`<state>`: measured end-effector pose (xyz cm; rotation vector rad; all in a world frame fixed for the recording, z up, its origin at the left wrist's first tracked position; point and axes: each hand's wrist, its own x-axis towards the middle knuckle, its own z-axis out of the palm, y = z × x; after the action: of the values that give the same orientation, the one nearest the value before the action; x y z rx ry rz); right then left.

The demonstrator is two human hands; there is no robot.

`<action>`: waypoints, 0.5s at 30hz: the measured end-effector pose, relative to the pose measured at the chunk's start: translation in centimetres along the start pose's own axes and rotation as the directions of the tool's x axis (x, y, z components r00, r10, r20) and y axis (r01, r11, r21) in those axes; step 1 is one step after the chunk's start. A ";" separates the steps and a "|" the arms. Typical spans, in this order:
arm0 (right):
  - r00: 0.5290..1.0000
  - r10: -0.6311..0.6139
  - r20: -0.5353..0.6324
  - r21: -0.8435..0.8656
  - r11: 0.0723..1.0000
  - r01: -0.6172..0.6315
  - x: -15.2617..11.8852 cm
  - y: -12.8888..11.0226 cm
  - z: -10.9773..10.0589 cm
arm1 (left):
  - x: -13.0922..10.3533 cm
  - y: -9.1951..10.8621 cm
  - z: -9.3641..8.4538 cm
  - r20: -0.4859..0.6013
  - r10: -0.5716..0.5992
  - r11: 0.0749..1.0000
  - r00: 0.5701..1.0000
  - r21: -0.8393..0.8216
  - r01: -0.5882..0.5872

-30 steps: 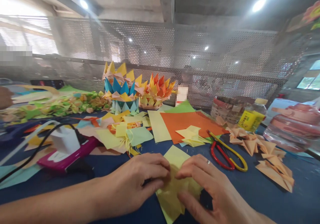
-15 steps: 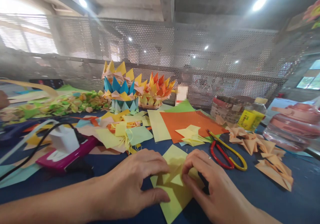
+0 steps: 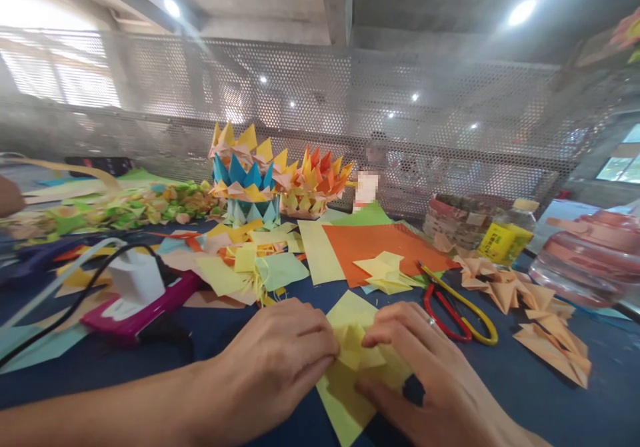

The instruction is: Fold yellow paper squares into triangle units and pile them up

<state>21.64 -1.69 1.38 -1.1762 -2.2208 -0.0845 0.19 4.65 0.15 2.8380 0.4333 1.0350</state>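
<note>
A yellow sheet of paper (image 3: pixel 345 400) with raised folds at its middle lies on the dark blue table, one corner toward me. My left hand (image 3: pixel 287 360) has its fingers pinched on the left side of the folds. On the right side, my right hand (image 3: pixel 415 360) is spread, thumb and fingers apart, its fingertips at the paper. Beyond the sheet lies a folded yellow paper piece (image 3: pixel 385 272) on an orange sheet (image 3: pixel 395 240). Red-and-yellow-handled scissors (image 3: pixel 463 314) rest just right of my right hand.
Folded peach papers (image 3: pixel 555 337), a yellow-labelled bottle (image 3: pixel 507 234) and a pink jug (image 3: pixel 590 257) are at the right. Paper crowns (image 3: pixel 250 180) stand at the back. A magenta power strip (image 3: pixel 135 314) with cables lies left. Another person's hand (image 3: pixel 9 195) shows at the left edge.
My left thumb and fingers have closed on the fold, where they were apart before. My right thumb and fingers have spread apart. The view has shifted slightly.
</note>
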 end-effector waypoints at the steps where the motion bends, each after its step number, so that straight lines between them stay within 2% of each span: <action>1: 0.999 -0.035 -0.004 -0.020 0.999 0.035 0.0 -0.1 0.0 | -0.1 0.2 0.0 -0.005 0.001 1.000 1.000 0.010 -0.001; 5: 0.992 -0.116 0.054 -0.066 0.991 0.120 -0.3 -0.3 0.1 | -0.5 1.3 -0.3 0.000 0.038 0.998 0.999 0.045 -0.038; 8: 0.986 -0.140 0.090 -0.063 0.987 0.146 -0.3 -0.3 0.0 | -0.6 1.8 -0.5 -0.038 0.059 0.995 0.998 0.081 -0.056; 11: 0.983 -0.155 0.101 -0.058 0.985 0.162 -0.4 -0.3 -0.1 | -0.6 1.5 -0.5 -0.060 0.050 0.997 0.997 0.055 -0.047; 15: 0.984 -0.148 0.095 -0.059 0.986 0.154 -0.4 -0.3 0.2 | -0.5 0.7 -0.1 -0.025 0.007 0.999 1.000 -0.040 -0.008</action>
<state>21.47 -2.07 1.03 -1.0632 -2.4021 -0.1709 -0.08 3.83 0.07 2.7962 0.3995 1.0686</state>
